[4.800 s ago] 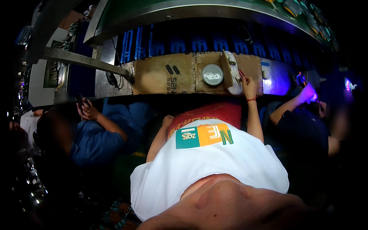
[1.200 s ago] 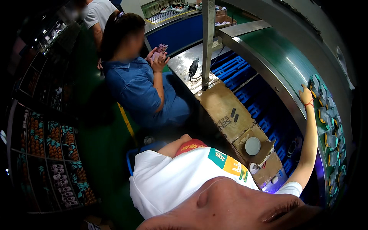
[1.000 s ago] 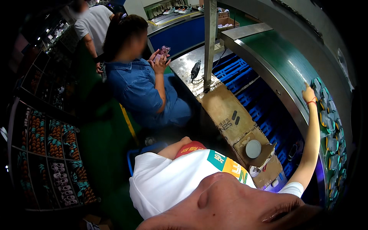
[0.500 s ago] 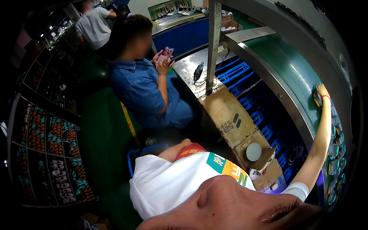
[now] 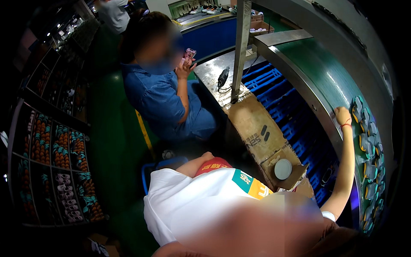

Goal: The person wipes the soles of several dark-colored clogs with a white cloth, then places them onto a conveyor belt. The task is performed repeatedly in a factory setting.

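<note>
My right arm stretches out to the green conveyor belt [image 5: 323, 77] on the right. Its hand, my right hand [image 5: 343, 116], has a red band at the wrist and hovers by the belt's near rim, fingers loosely curled with nothing visible in them. Just beyond it lies a grey shoe [image 5: 358, 109] with teal and orange parts, apart from the hand. Several similar shoes [image 5: 370, 170] follow down the belt toward me. My left hand [image 5: 207, 156] is by a red cloth [image 5: 213, 166] at my lap; its fingers are mostly hidden.
A person in blue [image 5: 156, 96] sits across from me, holding a phone [image 5: 189, 54]. Cardboard [image 5: 252, 124] with a round white container [image 5: 283, 169] lies beside blue slatted racking [image 5: 287, 98]. A metal post [image 5: 241, 47] rises from the bench. Shoe racks [image 5: 55, 171] stand at left.
My right hand has come off the shoe at the far end of the row and drawn left toward the belt's rim. That shoe stays on the belt. The seated person's head has leaned forward.
</note>
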`<action>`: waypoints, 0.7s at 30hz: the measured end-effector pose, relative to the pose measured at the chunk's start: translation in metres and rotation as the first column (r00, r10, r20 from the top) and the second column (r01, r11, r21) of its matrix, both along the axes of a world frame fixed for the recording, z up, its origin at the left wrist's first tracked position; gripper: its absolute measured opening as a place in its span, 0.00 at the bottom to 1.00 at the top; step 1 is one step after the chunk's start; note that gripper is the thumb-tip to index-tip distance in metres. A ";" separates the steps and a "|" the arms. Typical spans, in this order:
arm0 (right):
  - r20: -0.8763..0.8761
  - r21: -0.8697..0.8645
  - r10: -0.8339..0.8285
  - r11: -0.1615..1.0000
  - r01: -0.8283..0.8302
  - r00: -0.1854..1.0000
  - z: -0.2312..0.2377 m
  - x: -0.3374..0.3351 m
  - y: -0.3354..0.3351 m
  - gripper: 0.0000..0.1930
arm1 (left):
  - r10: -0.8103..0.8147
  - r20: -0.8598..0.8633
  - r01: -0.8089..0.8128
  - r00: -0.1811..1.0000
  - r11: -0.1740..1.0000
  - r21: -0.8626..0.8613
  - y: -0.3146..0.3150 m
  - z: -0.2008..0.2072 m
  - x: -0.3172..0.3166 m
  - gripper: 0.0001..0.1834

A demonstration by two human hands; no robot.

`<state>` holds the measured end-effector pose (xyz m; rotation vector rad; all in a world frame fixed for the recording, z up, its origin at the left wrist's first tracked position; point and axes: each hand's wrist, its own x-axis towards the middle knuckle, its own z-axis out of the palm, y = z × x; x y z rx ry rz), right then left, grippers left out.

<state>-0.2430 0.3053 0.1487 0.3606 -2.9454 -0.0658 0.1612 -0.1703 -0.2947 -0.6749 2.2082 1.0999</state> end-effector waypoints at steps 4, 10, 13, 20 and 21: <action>-0.249 0.065 0.015 0.998 0.001 0.968 -0.019 0.032 -0.007 0.19 | 0.027 0.004 -0.026 1.000 0.999 -0.028 0.001 -0.015 -0.004 0.16; -0.328 0.090 0.075 0.995 -0.048 0.942 -0.019 0.037 -0.010 0.21 | -0.014 -0.023 0.013 1.000 0.999 -0.033 -0.004 -0.034 0.000 0.16; -0.386 0.162 0.072 0.987 -0.009 0.920 -0.034 0.030 -0.001 0.22 | -0.004 -0.030 0.004 1.000 1.000 0.007 0.000 -0.026 -0.002 0.18; -0.445 0.106 0.058 0.994 -0.012 0.893 -0.041 0.025 -0.005 0.21 | 0.061 -0.003 -0.061 0.998 0.998 -0.015 -0.003 -0.027 0.004 0.16; -0.456 0.092 0.055 0.996 -0.014 0.888 -0.042 0.027 -0.003 0.21 | 0.071 0.003 -0.071 0.997 0.997 -0.034 -0.001 -0.026 0.003 0.16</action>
